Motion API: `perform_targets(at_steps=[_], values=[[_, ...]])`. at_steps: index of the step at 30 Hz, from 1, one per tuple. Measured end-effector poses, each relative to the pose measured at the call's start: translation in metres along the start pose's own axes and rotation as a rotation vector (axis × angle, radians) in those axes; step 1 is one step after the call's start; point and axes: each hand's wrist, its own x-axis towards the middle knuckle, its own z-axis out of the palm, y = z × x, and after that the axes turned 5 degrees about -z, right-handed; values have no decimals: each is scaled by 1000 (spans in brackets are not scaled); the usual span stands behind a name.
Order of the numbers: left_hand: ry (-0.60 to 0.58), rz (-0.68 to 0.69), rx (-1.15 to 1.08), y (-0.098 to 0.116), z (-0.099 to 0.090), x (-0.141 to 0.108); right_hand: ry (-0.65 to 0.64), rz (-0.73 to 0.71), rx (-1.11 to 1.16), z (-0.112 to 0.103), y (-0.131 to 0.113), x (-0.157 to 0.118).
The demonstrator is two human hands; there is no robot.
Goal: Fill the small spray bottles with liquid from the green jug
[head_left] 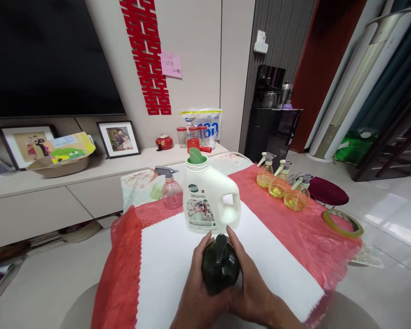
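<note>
Over the white sheet (165, 269), the left hand (196, 283) and right hand (252, 284) clasp a dark green bottle (215, 278), probably pump-topped, just in front of the white handled jug (207, 183); steadying it seems the present step, and moving it calls for even pressure.

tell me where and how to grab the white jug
Probably by its loop handle, coming from the right with the right hand, now on the dark bottle: the white jug stands upright, its handle on that side, with room to reach through.
</note>
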Motion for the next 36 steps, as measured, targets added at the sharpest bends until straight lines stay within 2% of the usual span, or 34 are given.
perform_targets(at_steps=[4, 6, 8, 11, 15, 18, 22, 26, 32, 36], values=[[71, 45, 108, 7, -6, 4, -170, 109, 150, -13, 0, 10], [70, 67, 152, 8, -11, 6, -259, 117, 262, -26, -3, 17], [70, 75, 208, 8, -16, 8, -283, 94, 359, -36, -8, 24], [54, 79, 270, 7, -18, 10, -172, 90, 392, -39, -17, 33], [37, 98, 282, 4, -16, 10, -19, 125, 312, -23, -26, 45], [96, 144, 297, -1, -15, 11, 42, 170, 245, -12, -31, 53], [196, 201, 314, -5, -17, 12, 70, 213, 179, -2, -37, 61], [199, 197, 340, 0, -18, 10, 74, 201, 154, 4, -38, 63], [271, 200, 347, 3, -12, 8, 180, 162, 124, 11, -29, 58], [271, 197, 320, 4, -10, 6, 165, 125, 126, 8, -30, 58]])
